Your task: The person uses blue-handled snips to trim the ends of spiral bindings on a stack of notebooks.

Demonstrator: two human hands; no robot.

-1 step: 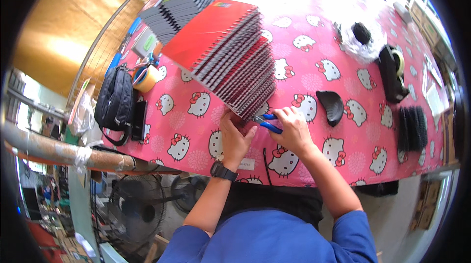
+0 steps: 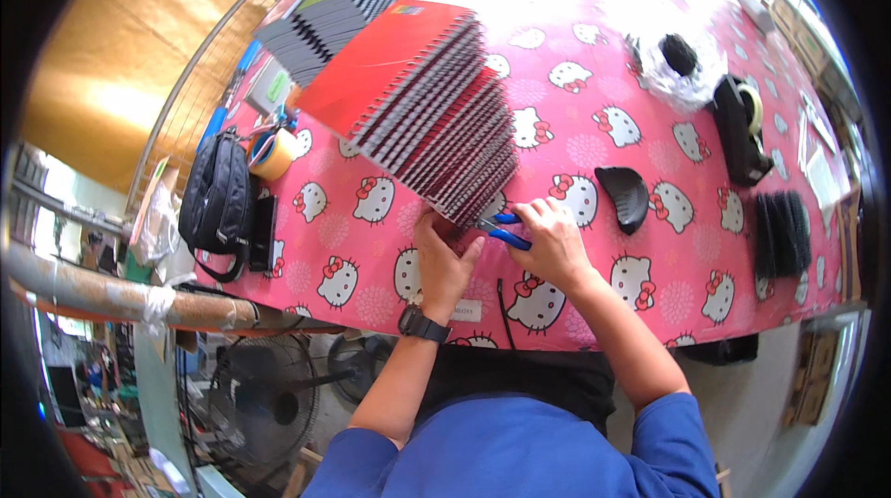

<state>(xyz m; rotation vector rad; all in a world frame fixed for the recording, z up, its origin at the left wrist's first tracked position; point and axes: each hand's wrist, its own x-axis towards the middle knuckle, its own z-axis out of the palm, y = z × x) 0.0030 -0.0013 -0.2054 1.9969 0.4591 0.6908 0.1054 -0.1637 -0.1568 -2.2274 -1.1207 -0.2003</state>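
Right hand (image 2: 555, 240) grips blue-handled pliers (image 2: 510, 239), long axis running left to the near corner of the spiral-notebook stack (image 2: 436, 117); left hand (image 2: 445, 264) lies nearer, fingertips hidden, hold cannot be told.

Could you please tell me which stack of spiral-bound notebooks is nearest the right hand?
The tall red-topped stack: its lower corner is at the blue-handled pliers in the right hand. The green-topped stack stands farther back, behind it.

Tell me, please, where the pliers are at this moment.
In the head view, the pliers are just right of centre, held in the right hand, with their tips at the near corner of the notebook stack.
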